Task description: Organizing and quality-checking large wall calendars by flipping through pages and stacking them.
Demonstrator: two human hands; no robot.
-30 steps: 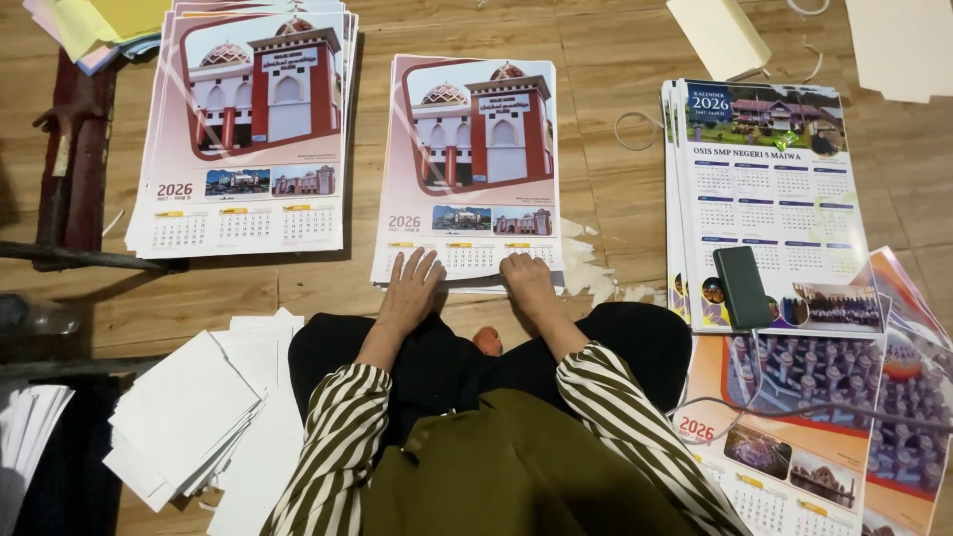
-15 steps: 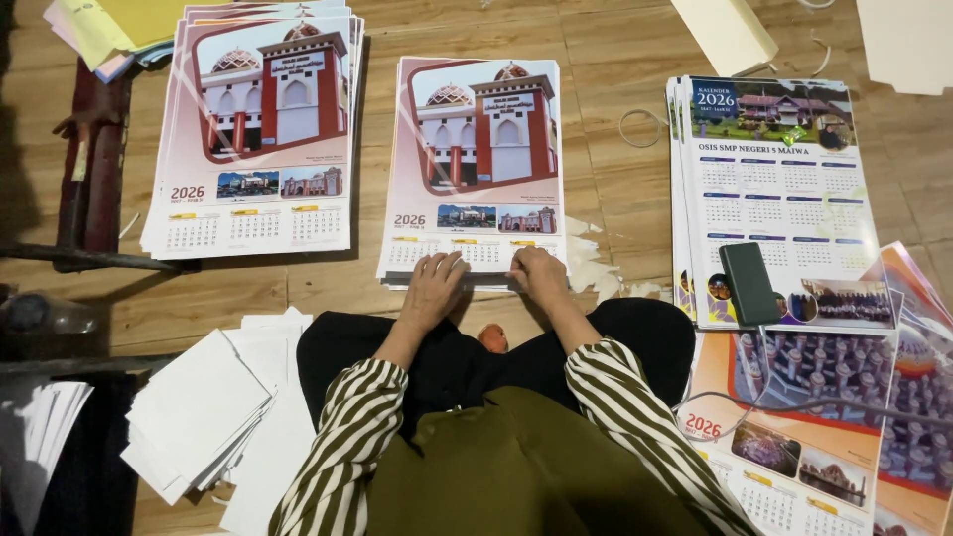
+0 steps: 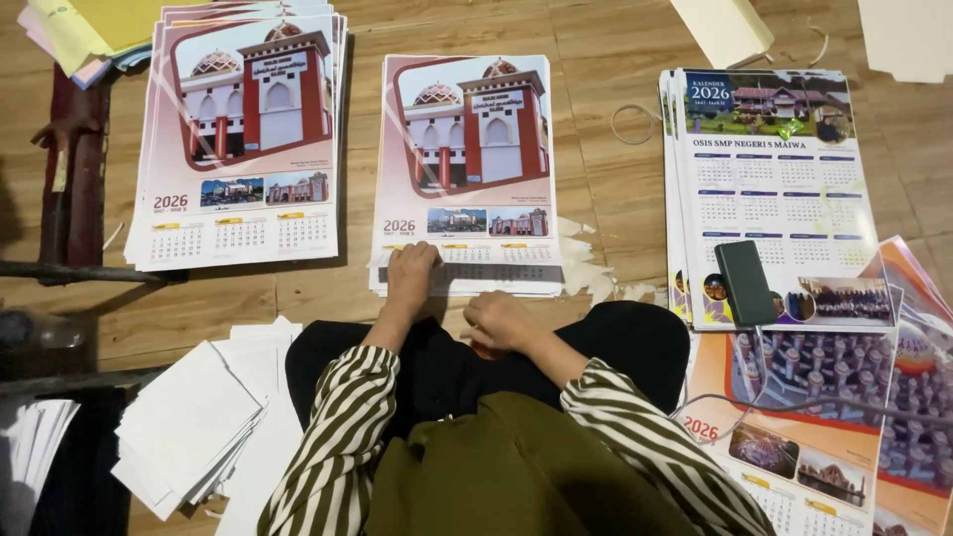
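Left hand (image 3: pixel 412 270) stays pressing calendar (image 3: pixel 467 169); right hand (image 3: pixel 499 320) withdrew.

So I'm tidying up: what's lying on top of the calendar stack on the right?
A dark flat rectangular device lies on the right calendar stack, near its lower edge. A cable shows below it. The print beneath the device is covered.

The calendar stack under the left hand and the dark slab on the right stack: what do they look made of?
The middle stack of building-photo calendar sheets looks like glossy coated paper: thin layered edges, faint sheen. The left hand rests on its lower edge. The dark rectangular slab looks like matte plastic, probably a power bank.
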